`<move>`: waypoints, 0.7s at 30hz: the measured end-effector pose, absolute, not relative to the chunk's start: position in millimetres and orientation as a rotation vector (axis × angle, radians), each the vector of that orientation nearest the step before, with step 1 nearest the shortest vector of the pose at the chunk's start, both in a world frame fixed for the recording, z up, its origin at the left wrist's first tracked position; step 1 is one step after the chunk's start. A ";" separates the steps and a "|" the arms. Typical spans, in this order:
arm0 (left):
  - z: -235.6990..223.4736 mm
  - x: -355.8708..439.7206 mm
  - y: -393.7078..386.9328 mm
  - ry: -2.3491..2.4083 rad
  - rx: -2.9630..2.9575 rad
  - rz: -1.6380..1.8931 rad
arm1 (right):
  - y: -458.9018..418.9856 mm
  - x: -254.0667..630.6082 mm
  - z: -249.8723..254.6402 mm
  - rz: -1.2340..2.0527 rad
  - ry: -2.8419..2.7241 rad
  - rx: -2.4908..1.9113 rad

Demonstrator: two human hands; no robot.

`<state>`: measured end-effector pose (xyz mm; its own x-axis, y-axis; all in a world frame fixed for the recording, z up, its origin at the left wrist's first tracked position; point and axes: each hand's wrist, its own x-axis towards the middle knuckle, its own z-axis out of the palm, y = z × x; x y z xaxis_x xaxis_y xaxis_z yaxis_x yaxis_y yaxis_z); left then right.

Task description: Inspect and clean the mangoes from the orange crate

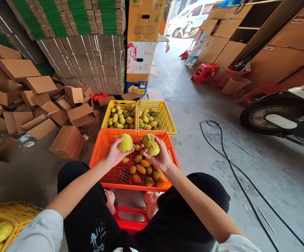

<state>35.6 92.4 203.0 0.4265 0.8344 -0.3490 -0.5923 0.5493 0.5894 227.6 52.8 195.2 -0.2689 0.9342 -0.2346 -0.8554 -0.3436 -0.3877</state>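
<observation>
My left hand (119, 151) is closed round a smooth yellow-green papaya (126, 142), fingers beneath it. In my right hand (162, 157) is a lumpier papaya (151, 144) with dark green blotches. Both fruits are held side by side, a little apart, above an orange plastic crate (107, 184). Inside that crate, several riper orange-yellow papayas (141, 169) lie mostly on the right side. Behind it stand two yellow crates, the left one (106, 113) and the right one (169, 117), both holding green-yellow papayas.
Another yellow crate (20, 217) of papayas is at my lower left. Empty cardboard boxes (44, 127) are heaped on the left, below stacked flat cartons (89, 63). A black cable (230, 162) runs over the floor on the right, near a motorbike wheel (267, 115). A red stool (205, 72) stands farther back.
</observation>
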 end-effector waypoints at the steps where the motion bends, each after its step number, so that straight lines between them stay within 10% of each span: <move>1: 203.0 35.7 92.3 0.664 0.413 0.920 | 53.0 228.3 195.7 1.845 -0.224 -0.510; 21: 197.6 34.1 95.8 0.674 0.389 0.940 | 57.6 233.2 187.6 1.766 -0.201 -0.574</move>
